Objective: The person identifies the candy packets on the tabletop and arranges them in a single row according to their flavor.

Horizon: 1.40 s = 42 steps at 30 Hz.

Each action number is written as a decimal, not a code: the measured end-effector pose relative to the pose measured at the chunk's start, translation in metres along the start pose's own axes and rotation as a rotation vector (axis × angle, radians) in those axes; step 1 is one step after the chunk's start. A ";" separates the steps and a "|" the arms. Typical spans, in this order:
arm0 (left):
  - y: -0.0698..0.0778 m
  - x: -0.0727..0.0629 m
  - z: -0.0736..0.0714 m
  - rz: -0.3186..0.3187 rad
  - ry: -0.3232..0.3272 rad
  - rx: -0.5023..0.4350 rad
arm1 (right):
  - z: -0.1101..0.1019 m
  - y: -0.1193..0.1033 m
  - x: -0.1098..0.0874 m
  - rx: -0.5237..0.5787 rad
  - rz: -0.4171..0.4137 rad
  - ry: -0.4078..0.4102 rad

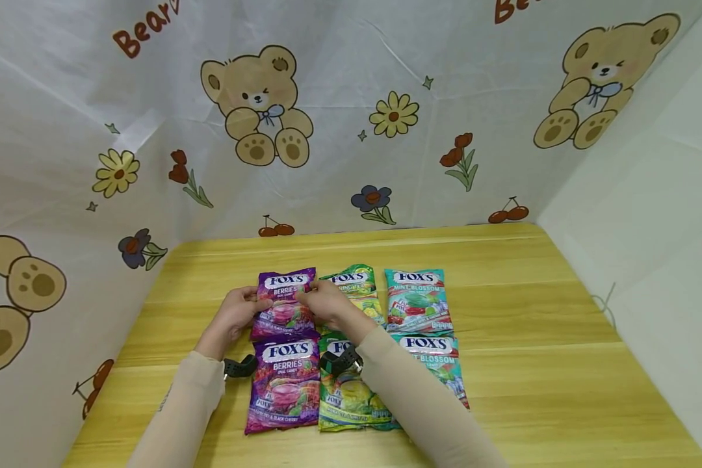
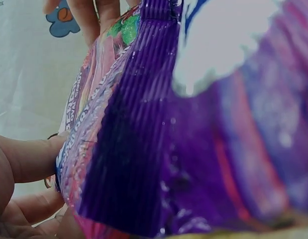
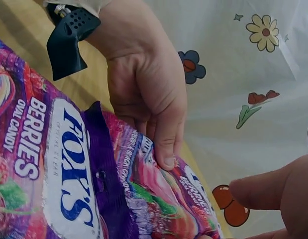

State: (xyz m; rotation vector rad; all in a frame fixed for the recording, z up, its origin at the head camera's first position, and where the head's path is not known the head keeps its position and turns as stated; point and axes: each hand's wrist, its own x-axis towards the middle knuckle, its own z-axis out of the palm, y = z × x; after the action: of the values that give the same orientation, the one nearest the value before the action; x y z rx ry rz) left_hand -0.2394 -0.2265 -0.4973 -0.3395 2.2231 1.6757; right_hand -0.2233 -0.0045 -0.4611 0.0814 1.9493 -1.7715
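A purple Berries candy bag (image 1: 286,315) lies at the back left of two rows of candy bags. My left hand (image 1: 236,312) grips its left edge, thumb on the front; in the right wrist view this hand (image 3: 149,84) shows the same hold. My right hand (image 1: 330,304) is at the bag's right edge with fingertips against it. Its thumb (image 3: 258,191) stands out straight, off the wrapper. A second purple Berries bag (image 1: 285,396) lies just in front, its top seal against the upper bag's bottom edge.
Right of the purple bags lie green-yellow tea candy bags (image 1: 351,409), partly covered by my right hand and forearm. Farther right are two teal Mint Blossom bags (image 1: 418,302). All rest on a wood-grain table (image 1: 532,390), with a bear-print cloth (image 1: 327,188) behind.
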 end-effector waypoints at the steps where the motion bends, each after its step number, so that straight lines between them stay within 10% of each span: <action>1: 0.000 0.000 0.000 -0.002 0.002 0.001 | 0.001 0.000 0.001 0.015 -0.002 0.009; 17: -0.001 0.004 -0.011 0.025 -0.016 -0.153 | 0.005 0.008 0.008 0.216 -0.023 0.071; 24: -0.003 0.000 -0.015 0.006 -0.092 -0.361 | 0.010 0.009 0.011 0.215 -0.026 0.146; 32: -0.004 -0.008 -0.020 0.025 -0.236 -0.649 | 0.017 0.004 0.014 0.407 0.011 0.038; 42: -0.004 -0.014 -0.023 0.081 -0.245 -0.940 | 0.025 -0.009 0.022 0.494 -0.006 -0.002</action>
State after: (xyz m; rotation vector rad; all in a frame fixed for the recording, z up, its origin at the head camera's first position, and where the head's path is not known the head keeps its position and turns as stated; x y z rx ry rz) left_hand -0.2282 -0.2499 -0.4897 -0.2318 1.1676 2.5486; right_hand -0.2380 -0.0354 -0.4619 0.2402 1.4685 -2.2145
